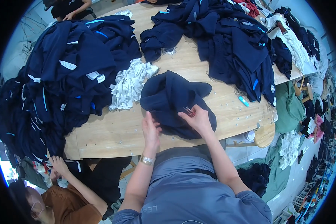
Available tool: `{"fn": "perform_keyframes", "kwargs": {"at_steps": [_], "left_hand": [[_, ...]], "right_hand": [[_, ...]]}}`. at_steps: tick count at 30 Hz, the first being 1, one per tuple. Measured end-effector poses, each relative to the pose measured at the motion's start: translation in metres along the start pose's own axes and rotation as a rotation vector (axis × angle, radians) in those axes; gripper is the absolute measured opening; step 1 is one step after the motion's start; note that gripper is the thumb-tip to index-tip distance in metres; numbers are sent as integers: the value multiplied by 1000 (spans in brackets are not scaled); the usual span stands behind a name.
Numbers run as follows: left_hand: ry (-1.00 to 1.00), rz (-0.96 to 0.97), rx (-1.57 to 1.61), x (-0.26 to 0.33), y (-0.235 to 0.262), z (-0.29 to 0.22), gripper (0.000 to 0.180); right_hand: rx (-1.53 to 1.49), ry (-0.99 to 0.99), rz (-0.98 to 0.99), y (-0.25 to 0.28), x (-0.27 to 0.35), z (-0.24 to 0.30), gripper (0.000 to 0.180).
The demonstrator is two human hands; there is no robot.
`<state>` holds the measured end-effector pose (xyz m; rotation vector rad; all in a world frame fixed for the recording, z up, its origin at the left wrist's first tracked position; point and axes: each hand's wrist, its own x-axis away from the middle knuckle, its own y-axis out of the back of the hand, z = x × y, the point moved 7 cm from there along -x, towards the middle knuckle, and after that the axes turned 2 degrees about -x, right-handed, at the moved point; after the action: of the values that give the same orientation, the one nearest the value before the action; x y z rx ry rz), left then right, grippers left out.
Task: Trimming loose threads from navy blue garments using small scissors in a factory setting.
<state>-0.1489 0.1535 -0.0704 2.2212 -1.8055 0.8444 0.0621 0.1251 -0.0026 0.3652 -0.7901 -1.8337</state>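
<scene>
1. Nearest, the person's 2 forearms reach in over the near edge of the tabletop (pixel 100 138); a gold-coloured bracelet (pixel 146 160) circles the left wrist.
2. At near left, a co-worker (pixel 72 199) in brown is close to the tabletop, 1 hand (pixel 59 166) at the dark cloth hanging there.
3. At near right, a wooden stool (pixel 266 135) stands beside the tabletop, with a dark cloth heap (pixel 255 177) lower down.
4. The left hand (pixel 151 130) has its grip released, fingers loosely curved, at the near left side of the navy garment (pixel 171 93); I cannot tell whether they touch.
5. The right hand (pixel 198 120) has its grip clenched on a small metal tool (pixel 189 111), over the garment's near right part.
6. The garment lies bunched mid-tabletop, towards the near edge.
7. Just left of it, a pile of white strips (pixel 130 87) stands between it and the left navy heap (pixel 74 59), which blocks that side and spills over the edge.
8. To the right lies a turquoise marker (pixel 243 101), near the right navy heap (pixel 231 44), which crowds the far right.
9. Farther right is white cloth (pixel 293 48); at far left, another person (pixel 69 8) is behind the left heap.
</scene>
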Motion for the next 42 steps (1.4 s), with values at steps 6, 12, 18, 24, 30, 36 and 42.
{"fn": "perform_keyframes", "kwargs": {"at_steps": [6,12,18,24,30,36,42], "left_hand": [[405,392,-233,39,-32,33,44],[394,517,17,43,-58,19,23],[280,759,95,65,-71,-17,20],[563,911,526,91,-93,-11,27],[485,946,833,79,-103,-32,33],[412,820,701,58,-94,-32,40],[363,834,678,54,-85,-34,40]], "right_hand": [[-5,46,105,3,5,-5,42],[-45,-34,135,20,9,-41,26],[-1949,-199,104,35,22,-33,8],[-2305,16,511,21,22,7,27],[-1966,-189,463,10,16,-14,30],[-1246,-416,-127,21,29,-39,12],[-930,72,-356,54,37,3,8]]}}
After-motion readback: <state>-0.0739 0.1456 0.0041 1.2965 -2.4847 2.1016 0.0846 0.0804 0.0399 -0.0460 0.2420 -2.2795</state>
